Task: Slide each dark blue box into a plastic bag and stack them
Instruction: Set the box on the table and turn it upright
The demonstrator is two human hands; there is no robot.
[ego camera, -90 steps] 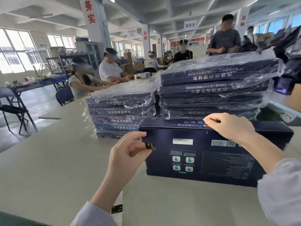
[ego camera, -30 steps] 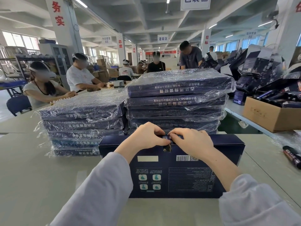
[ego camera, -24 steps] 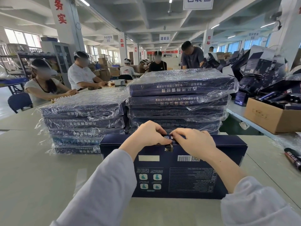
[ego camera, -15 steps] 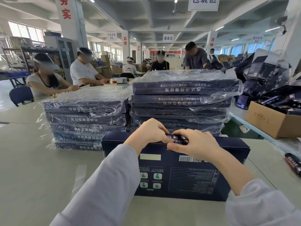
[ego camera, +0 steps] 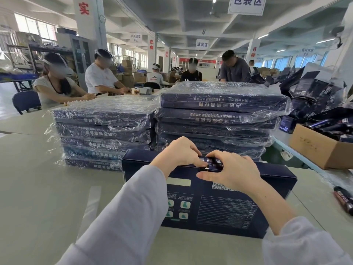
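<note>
A matte, pale grey-green counter [ego camera: 38,188] fills the near scene. On it, far of centre, stand two stacks of flat dark blue boxes, each box in crinkled, glossy clear plastic. The left stack [ego camera: 103,131] shows five boxes. The right stack [ego camera: 219,115] is taller and shows at least four, its lowest part hidden behind the hands. The stacks stand just beside each other.

Nearer, touching the foot of the stacks, is one unbagged box [ego camera: 219,207]: a smooth, rectangular dark blue carton. Its broad printed face is turned to the camera, with a barcode, a pale label and four small square icons. Whether it lies flat or is tipped up I cannot tell.

At the right edge sits one brown cardboard carton [ego camera: 317,148] holding dark tubes.

Both hands meet at the middle of the unbagged box's far edge, in pale grey sleeves. The left hand [ego camera: 179,153] is curled, its fingertips pressed down on one small dark strip [ego camera: 210,162] printed with pale characters. The right hand [ego camera: 231,169] pinches the same strip, fingers bent over the top and thumb laid flat along the printed face.

One dark tube [ego camera: 343,199] lies loose on the counter, near right.
</note>
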